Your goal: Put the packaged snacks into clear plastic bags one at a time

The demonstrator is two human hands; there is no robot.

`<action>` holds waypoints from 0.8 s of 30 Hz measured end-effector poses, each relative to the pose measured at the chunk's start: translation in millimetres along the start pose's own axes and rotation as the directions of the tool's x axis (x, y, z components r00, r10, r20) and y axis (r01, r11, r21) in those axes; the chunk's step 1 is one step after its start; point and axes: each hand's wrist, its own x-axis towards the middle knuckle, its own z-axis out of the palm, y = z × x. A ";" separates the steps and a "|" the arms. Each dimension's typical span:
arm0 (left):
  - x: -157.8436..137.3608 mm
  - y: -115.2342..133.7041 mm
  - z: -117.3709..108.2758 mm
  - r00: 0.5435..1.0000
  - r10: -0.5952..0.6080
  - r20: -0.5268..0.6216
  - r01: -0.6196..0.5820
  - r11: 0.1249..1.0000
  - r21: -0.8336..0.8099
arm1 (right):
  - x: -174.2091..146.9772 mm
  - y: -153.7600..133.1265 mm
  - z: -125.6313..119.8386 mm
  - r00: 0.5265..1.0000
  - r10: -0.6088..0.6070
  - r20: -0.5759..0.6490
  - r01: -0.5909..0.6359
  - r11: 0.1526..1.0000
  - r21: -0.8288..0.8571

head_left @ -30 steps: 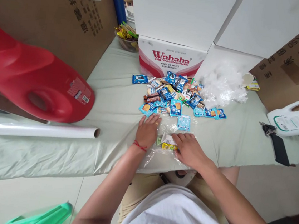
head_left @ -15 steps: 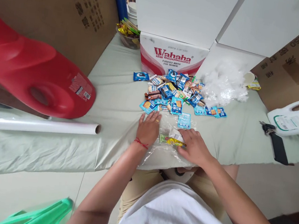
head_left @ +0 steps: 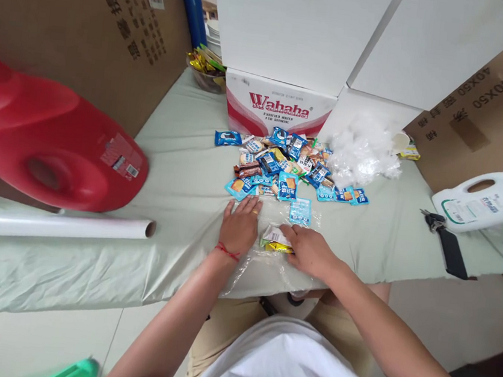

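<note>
My left hand (head_left: pixel 240 226), with a red cord at the wrist, lies flat with its fingers stretched out on a clear plastic film (head_left: pixel 265 269) spread over the cloth. To its right, my right hand (head_left: pixel 311 250) has its fingers curled over a few small snack packets (head_left: pixel 276 246), one whitish, one yellow and green. These lie on the film, partly covered by the fingers. Just beyond the right hand rests a light blue snack packet (head_left: pixel 300 211). Farther back is a pile of wrapped snacks (head_left: pixel 277 161) in blue, cream and brown.
Behind the pile stands a Wahaha carton (head_left: pixel 278 110), with crumpled clear plastic (head_left: pixel 364 153) at its right. A red jug (head_left: pixel 57 142) and a white film roll (head_left: pixel 56 224) lie left. A white bottle (head_left: pixel 481 199) and black key holder (head_left: pixel 451 250) lie right. A snack bowl (head_left: pixel 207 77) sits behind.
My right hand has moved slightly left over the snack packets, which now lie closer together. My left hand stays flat on the film. The whole view has shifted a little.
</note>
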 end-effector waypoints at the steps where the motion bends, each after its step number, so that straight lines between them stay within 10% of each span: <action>1: -0.2 0.2 0.0 1.000 0.000 0.003 0.000 1.000 -0.003 | -1.7 3.0 1.1 1.000 0.011 0.006 -0.012 1.000 0.019; 16: -0.7 1.8 1.0 0.999 -0.036 -0.023 0.034 0.995 -0.089 | -2.6 57.0 -58.2 0.944 0.066 -0.324 0.063 0.926 0.373; 24: 4.0 -19.0 -2.8 0.977 -0.208 -0.055 0.141 0.812 -0.566 | 34.7 9.9 -38.6 0.953 -0.304 0.003 0.293 0.922 0.252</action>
